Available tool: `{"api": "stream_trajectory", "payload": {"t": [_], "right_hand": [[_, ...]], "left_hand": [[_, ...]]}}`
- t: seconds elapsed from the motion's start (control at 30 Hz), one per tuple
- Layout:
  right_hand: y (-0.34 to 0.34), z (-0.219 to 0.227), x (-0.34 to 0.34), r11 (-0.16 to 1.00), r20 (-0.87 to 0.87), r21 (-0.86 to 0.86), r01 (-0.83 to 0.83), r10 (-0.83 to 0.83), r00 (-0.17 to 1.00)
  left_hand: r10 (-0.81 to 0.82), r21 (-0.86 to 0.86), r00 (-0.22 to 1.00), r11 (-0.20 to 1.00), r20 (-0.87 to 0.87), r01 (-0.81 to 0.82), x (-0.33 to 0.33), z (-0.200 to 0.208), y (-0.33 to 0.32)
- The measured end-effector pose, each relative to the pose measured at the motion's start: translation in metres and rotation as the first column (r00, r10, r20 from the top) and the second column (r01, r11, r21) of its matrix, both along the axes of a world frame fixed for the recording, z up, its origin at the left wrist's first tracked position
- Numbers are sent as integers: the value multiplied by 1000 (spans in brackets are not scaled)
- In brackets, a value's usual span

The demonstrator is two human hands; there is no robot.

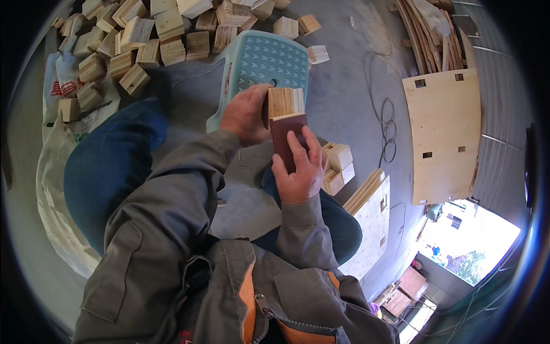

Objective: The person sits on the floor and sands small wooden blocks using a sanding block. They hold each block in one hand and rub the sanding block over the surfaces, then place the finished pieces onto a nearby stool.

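Above the near edge of a pale green plastic stool (269, 57), my left hand (247, 114) is closed around the left side of a layered plywood block (282, 102). My right hand (301, 171) grips a flat reddish-brown piece with a pale wood edge (282, 135), fingers lying along its face and thumb at its left side. This piece sits against the near end of the block. Whether it is a sanding block or a faced board, I cannot tell. The left hand's fingertips are hidden behind the block.
Many plywood blocks (172, 50) are heaped on the floor at the far left, some on a white woven sack (54, 166). Several stacked blocks (339, 157) and boards (372, 212) stand beside my right knee. A cable (388, 129) and a large panel (444, 132) lie farther right.
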State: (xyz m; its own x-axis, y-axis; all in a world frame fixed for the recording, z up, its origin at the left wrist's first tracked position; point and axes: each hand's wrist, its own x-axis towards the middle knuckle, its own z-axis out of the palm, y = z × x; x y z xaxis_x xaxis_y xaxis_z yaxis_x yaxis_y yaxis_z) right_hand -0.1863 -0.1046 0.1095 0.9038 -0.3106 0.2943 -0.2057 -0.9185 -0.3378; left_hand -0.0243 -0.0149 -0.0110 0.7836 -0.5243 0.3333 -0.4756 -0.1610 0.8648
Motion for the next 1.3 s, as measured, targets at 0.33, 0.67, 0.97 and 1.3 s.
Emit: {"api": "stream_trajectory", "payload": {"t": [0.33, 0.67, 0.97, 1.3], "right_hand": [[-38, -1, 139, 992, -120, 29, 127, -122, 985], [-4, -6, 11, 999, 21, -40, 3, -2, 1000], [-12, -5, -1, 1000, 48, -1, 29, -29, 998], [-80, -11, 110, 990, 20, -15, 141, -141, 990]], "left_hand": [[12, 23, 1000, 1000, -18, -11, -3, 14, 0], [1, 45, 1000, 999, -7, -1, 0, 5, 2], [-19, -1, 1000, 1000, 5, 19, 1, 9, 2], [13, -44, 998, 999, 53, -11, -1, 17, -3]]}}
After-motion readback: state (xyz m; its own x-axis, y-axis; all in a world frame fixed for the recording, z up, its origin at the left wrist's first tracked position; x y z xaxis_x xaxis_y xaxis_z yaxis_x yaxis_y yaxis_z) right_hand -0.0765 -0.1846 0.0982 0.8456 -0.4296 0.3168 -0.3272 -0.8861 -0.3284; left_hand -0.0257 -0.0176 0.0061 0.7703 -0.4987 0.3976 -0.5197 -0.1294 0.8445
